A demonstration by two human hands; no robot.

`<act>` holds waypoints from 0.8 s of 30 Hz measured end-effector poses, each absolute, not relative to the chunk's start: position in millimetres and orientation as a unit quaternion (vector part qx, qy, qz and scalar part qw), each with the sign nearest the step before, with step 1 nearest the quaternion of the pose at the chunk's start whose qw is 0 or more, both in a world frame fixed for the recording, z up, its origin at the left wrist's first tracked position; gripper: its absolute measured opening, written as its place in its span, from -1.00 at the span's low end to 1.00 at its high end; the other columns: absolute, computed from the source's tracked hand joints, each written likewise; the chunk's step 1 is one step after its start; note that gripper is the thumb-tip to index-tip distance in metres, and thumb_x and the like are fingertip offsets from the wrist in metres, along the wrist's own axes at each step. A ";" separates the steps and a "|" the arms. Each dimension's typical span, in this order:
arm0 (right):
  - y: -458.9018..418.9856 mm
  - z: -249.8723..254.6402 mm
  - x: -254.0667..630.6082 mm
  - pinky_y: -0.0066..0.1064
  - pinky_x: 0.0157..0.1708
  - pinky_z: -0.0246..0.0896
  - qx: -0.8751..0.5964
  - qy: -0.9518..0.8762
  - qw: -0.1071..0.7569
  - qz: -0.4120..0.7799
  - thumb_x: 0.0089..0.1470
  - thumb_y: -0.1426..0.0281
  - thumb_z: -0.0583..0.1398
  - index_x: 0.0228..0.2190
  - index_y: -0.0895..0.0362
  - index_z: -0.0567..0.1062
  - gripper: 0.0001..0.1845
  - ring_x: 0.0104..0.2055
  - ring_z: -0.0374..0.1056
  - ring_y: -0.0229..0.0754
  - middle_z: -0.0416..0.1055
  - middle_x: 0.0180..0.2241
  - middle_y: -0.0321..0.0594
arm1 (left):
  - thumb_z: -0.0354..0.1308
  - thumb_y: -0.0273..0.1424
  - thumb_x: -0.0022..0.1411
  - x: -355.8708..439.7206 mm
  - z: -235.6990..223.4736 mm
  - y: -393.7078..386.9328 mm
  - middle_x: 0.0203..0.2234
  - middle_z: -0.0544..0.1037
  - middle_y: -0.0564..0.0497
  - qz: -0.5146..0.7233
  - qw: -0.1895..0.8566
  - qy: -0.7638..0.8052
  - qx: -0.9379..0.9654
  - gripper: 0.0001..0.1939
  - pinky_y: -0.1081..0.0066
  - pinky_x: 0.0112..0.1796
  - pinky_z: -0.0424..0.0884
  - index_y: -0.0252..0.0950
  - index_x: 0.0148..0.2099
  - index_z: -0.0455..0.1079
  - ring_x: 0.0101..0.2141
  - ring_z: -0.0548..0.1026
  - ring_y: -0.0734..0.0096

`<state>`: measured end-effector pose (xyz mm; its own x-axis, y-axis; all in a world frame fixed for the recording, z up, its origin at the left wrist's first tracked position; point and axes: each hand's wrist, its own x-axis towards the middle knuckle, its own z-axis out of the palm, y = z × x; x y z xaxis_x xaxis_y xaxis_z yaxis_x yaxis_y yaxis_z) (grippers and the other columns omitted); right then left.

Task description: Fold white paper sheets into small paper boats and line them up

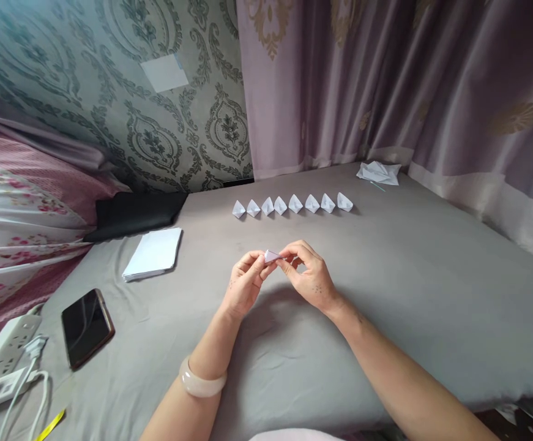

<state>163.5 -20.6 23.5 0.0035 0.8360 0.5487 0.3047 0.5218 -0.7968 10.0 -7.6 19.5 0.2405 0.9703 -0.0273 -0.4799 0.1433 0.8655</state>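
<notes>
Between my two hands is a small folded piece of white paper point(272, 256), held up above the grey cloth. My left hand point(244, 283) pinches its left end between thumb and fingers. At its right end, the thumb and fingertips of my right hand point(309, 275) are closed on the paper. Beyond my hands, several small folded paper boats point(295, 203) stand in a row. Off to the left of my left hand lies a stack of white paper sheets point(152, 254).
A phone point(87, 327) lies at the left, near a white power strip point(4, 352) with cables. Crumpled or folded white paper point(379, 173) sits at the far right by the curtain point(321, 92). A black cloth-like item point(135, 214) rests at the back left.
</notes>
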 end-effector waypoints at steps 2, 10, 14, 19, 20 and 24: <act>-20.6 23.5 163.6 -0.42 -0.41 0.32 -0.427 -0.664 0.567 0.235 0.13 0.40 0.18 -0.33 0.06 0.43 -0.98 -0.35 0.36 -0.27 0.38 -0.32 -0.25 | 0.28 -0.31 0.14 9.8 19.3 -7.5 -0.30 0.57 0.01 0.531 0.686 0.316 0.384 -0.83 0.27 0.05 0.36 -0.30 -0.28 0.45 -0.16 0.53 0.38; -20.4 22.5 163.9 -0.42 -0.41 0.32 -0.425 -0.667 0.565 0.238 0.13 0.41 0.18 -0.34 0.06 0.43 -0.98 -0.34 0.37 -0.27 0.37 -0.31 -0.24 | 0.29 -0.35 0.13 10.2 18.1 -7.4 -0.29 0.58 0.05 0.536 0.694 0.303 0.374 -0.85 0.30 0.06 0.35 -0.26 -0.24 0.46 -0.16 0.53 0.43; -19.6 24.2 165.1 -0.44 -0.42 0.32 -0.427 -0.667 0.556 0.252 0.11 0.37 0.20 -0.37 0.07 0.42 -0.96 -0.33 0.35 -0.27 0.35 -0.32 -0.24 | 0.31 -0.34 0.11 9.3 18.2 -7.7 -0.28 0.58 0.03 0.531 0.690 0.305 0.386 -0.84 0.27 0.07 0.35 -0.26 -0.25 0.48 -0.16 0.53 0.41; -18.7 25.7 168.9 -0.44 -0.45 0.26 -0.435 -0.680 0.534 0.251 0.09 0.31 0.23 -0.40 0.07 0.40 -0.88 -0.42 0.24 -0.30 0.32 -0.35 -0.26 | 0.32 -0.33 0.10 7.4 20.9 -8.0 -0.26 0.58 -0.01 0.519 0.685 0.305 0.410 -0.83 0.25 0.04 0.36 -0.29 -0.26 0.50 -0.16 0.53 0.36; -18.8 25.9 169.8 -0.44 -0.46 0.25 -0.438 -0.682 0.530 0.249 0.09 0.31 0.24 -0.41 0.06 0.39 -0.88 -0.44 0.21 -0.30 0.31 -0.36 -0.27 | 0.31 -0.33 0.10 7.2 21.3 -8.1 -0.26 0.58 -0.01 0.517 0.685 0.304 0.414 -0.83 0.25 0.04 0.36 -0.29 -0.25 0.51 -0.16 0.53 0.36; -19.3 27.2 171.9 -0.44 -0.48 0.19 -0.449 -0.681 0.518 0.258 0.08 0.34 0.24 -0.43 0.07 0.38 -0.88 -0.51 0.14 -0.34 0.29 -0.39 -0.31 | 0.29 -0.34 0.13 7.2 21.9 -8.4 -0.27 0.58 0.00 0.517 0.689 0.287 0.419 -0.85 0.28 0.05 0.36 -0.29 -0.25 0.51 -0.16 0.51 0.39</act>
<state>171.9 -19.3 27.2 -0.0596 0.8784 0.4741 0.3432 0.4640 -0.8166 7.2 -8.4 21.9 0.3003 0.9531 0.0392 -0.4726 0.1129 0.8740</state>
